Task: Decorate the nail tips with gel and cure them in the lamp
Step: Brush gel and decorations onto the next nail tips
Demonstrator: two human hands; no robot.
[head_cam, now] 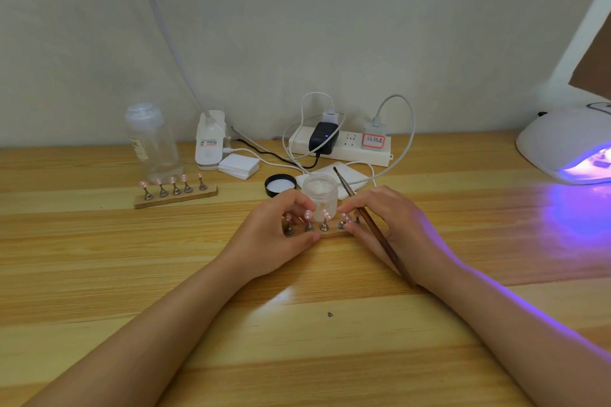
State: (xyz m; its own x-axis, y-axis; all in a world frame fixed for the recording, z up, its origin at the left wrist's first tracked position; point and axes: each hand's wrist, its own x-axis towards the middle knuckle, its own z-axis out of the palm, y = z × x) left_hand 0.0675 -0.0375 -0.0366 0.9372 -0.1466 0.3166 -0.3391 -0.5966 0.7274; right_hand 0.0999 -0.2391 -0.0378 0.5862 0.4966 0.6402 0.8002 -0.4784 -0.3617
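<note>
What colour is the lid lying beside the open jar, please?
The lid is black outside, white inside; the head view shows it.

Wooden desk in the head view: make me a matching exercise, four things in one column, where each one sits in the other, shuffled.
Things:
1. white dome-shaped curing lamp
2. clear plastic pump bottle
3. thin brown wooden brush
4. round black jar lid

Places:
A. lying just left of the frosted open jar
B. far right, glowing violet
C. held in the right hand
D. back left, behind the wooden nail-tip stand

Pairs: 1-B, 2-D, 3-C, 4-A
</note>
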